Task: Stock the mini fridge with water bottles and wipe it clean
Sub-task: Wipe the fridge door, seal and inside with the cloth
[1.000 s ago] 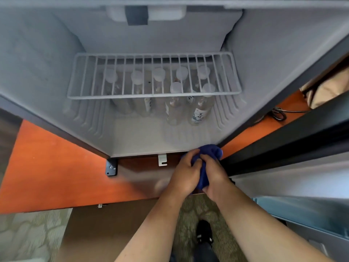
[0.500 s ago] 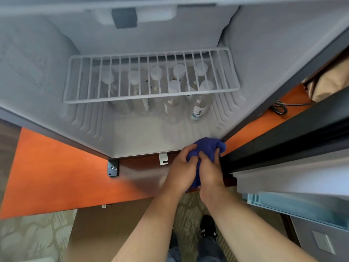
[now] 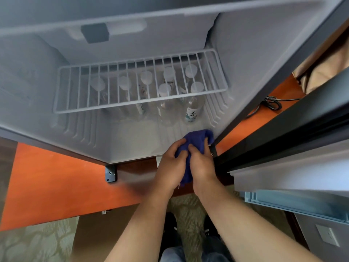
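The mini fridge (image 3: pixel 255 59) stands open, its door (image 3: pixel 302 129) swung out to the right. Inside, a wire shelf (image 3: pixel 139 82) spans the compartment from left wall to right wall, and the water bottles (image 3: pixel 192 108) stand upright on the fridge floor beneath it, gathered toward the right and far side. At the near right corner of the fridge floor a cloth (image 3: pixel 196 140) is bunched between the left hand (image 3: pixel 171 167) and the right hand (image 3: pixel 203 165), the two hands side by side. A coiled cable (image 3: pixel 272 104) lies on the floor right of the fridge, behind the door
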`<action>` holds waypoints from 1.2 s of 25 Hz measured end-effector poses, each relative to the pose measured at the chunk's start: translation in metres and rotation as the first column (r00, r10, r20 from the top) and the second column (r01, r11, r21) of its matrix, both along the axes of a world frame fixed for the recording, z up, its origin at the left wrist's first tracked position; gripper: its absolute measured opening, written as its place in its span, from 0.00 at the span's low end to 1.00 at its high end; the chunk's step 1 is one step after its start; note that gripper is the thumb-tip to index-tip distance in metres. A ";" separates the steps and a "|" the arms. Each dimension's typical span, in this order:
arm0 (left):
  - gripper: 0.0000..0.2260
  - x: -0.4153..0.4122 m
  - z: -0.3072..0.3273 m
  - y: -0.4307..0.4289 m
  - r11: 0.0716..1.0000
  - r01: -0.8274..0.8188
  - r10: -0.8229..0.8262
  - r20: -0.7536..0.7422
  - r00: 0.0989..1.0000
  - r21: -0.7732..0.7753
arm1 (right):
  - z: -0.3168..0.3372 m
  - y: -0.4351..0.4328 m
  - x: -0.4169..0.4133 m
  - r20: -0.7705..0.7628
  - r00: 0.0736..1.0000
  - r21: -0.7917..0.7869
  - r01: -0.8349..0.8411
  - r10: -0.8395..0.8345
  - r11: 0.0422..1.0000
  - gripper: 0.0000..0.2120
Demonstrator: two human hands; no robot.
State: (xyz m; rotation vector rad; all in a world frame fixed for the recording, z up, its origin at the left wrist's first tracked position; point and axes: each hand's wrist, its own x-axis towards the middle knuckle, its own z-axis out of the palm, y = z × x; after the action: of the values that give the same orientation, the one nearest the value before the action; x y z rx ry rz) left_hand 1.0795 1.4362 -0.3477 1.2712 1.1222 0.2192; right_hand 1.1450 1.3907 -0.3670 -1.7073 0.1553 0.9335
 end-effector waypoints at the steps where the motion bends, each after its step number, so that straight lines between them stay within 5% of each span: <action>1: 0.17 0.001 -0.006 0.001 1.000 -0.001 0.001 -0.002 1.000 -0.011 | -0.007 0.005 0.004 0.008 1.000 -0.011 -0.014 0.014 1.000 0.32; 10: 0.14 -0.005 -0.016 -0.019 0.982 0.189 -0.190 -0.087 0.978 -0.017 | -0.020 -0.037 -0.008 -0.187 0.956 -0.009 0.228 -0.226 0.974 0.25; 15: 0.15 -0.004 -0.004 -0.026 0.994 0.111 -0.111 -0.012 0.994 0.006 | 0.005 -0.042 -0.017 0.103 0.989 0.011 0.110 -0.110 0.994 0.25; 18: 0.19 0.005 -0.001 -0.012 0.993 0.109 -0.110 0.030 0.993 0.036 | 0.003 -0.028 -0.008 0.142 0.984 0.037 0.099 -0.103 0.994 0.25; 22: 0.18 0.010 -0.032 -0.009 0.982 0.185 -0.184 -0.052 0.982 0.024 | -0.023 -0.021 0.006 -0.032 0.997 -0.060 0.061 -0.063 0.996 0.20; 30: 0.15 -0.042 -0.057 -0.010 0.998 0.031 -0.034 -0.063 0.997 -0.049 | -0.051 -0.015 -0.014 -0.314 0.949 -0.129 -0.003 -0.038 0.992 0.12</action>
State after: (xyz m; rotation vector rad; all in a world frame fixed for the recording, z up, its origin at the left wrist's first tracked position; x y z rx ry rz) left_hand 1.0372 1.4261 -0.4046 1.2609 1.1540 0.1272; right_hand 1.1312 1.3759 -0.4178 -1.6584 0.4508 1.2021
